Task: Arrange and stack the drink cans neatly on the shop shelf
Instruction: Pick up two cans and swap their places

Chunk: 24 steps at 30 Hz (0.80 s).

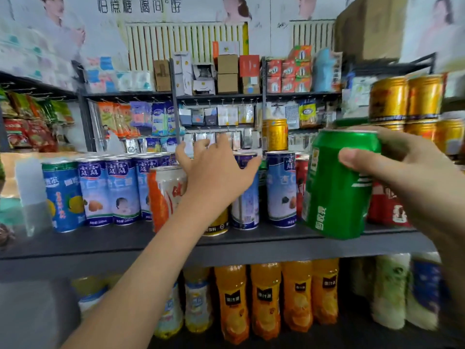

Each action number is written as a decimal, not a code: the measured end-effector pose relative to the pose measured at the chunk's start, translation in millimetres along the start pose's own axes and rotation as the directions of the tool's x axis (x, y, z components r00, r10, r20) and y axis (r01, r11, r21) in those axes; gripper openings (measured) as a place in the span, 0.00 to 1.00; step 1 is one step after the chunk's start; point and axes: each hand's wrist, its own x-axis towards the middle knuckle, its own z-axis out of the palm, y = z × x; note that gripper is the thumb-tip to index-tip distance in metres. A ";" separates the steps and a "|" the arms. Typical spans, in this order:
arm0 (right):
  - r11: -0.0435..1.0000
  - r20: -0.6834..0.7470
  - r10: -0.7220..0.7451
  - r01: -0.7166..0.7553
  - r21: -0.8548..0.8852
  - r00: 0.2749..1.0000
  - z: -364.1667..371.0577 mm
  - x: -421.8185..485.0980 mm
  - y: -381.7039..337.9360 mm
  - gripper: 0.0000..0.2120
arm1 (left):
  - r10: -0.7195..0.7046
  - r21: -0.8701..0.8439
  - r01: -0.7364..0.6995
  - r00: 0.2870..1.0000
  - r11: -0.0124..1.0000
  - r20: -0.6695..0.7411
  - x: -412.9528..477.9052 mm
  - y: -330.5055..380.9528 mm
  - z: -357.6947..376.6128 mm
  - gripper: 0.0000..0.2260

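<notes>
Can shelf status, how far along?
Done: blue-and-white cans stand in a row on the shelf; gold cans stacked at right. In hand: right hand holds a tilted green can; left hand open, mid-row. Left: shelve the green can, align the orange-and-white can.

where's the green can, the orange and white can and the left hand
green can (pixel 334 197): head view, middle of its side
orange and white can (pixel 164 195): head view, its front label
left hand (pixel 216 172): head view, back of the hand

"怕蔗糖 喝简·醇" is read across the wall poster (pixel 139 6). "露露" is made out on the blue cans (pixel 123 190). Other labels are blurred beyond reading.
</notes>
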 end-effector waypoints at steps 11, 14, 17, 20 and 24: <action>0.983 0.085 0.039 -0.023 -0.181 0.996 -0.7 0.7 1.7 0.24 | 0.015 -0.120 -0.021 0.999 0.993 -0.050 7.7 2.0 17.2 0.24; 0.976 0.166 0.018 0.020 -0.219 0.986 0.3 15.8 -9.1 0.24 | -0.007 -0.303 -0.037 0.990 0.952 -0.144 4.8 1.1 1.7 0.22; 0.977 0.248 0.023 0.030 -0.210 0.968 2.0 38.9 -23.9 0.23 | -0.064 -0.599 -0.057 0.982 0.799 -0.179 3.5 -7.5 -24.4 0.16; 0.976 0.340 0.025 0.051 -0.212 0.940 7.1 64.1 -35.9 0.22 | -0.068 -0.818 -0.110 0.982 0.564 -0.179 -2.8 -23.1 -54.3 0.14; 0.978 0.473 0.039 0.063 -0.199 0.880 25.5 93.6 -41.8 0.18 | -0.092 -0.916 -0.099 0.985 0.388 -0.145 -12.0 -54.7 -86.1 0.10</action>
